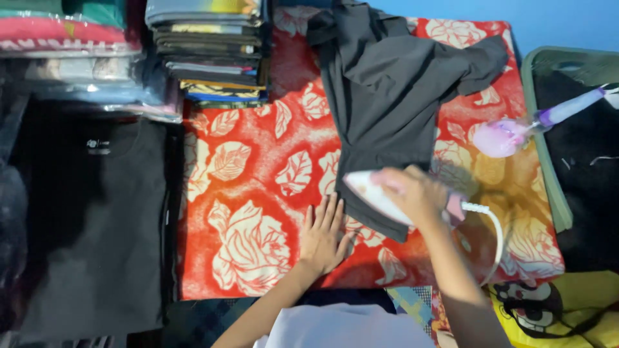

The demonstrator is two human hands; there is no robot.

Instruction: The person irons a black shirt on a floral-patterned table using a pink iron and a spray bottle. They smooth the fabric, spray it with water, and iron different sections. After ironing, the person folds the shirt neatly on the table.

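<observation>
Closest in, the left hand lies flat, fingers spread and released, on the red floral blanket. Just beside it, the right hand clenches the iron, pressing the dark shirt. Farther back sits a stack of folded clothes.

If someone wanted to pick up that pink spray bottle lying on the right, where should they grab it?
Probably around the slim purple neck, coming from above. The spray bottle lies on its side at the edge of the red floral blanket, round pink body toward the dark garment, neck pointing away to the right. The neck is narrow enough to close fingers round, and nothing covers it.
</observation>
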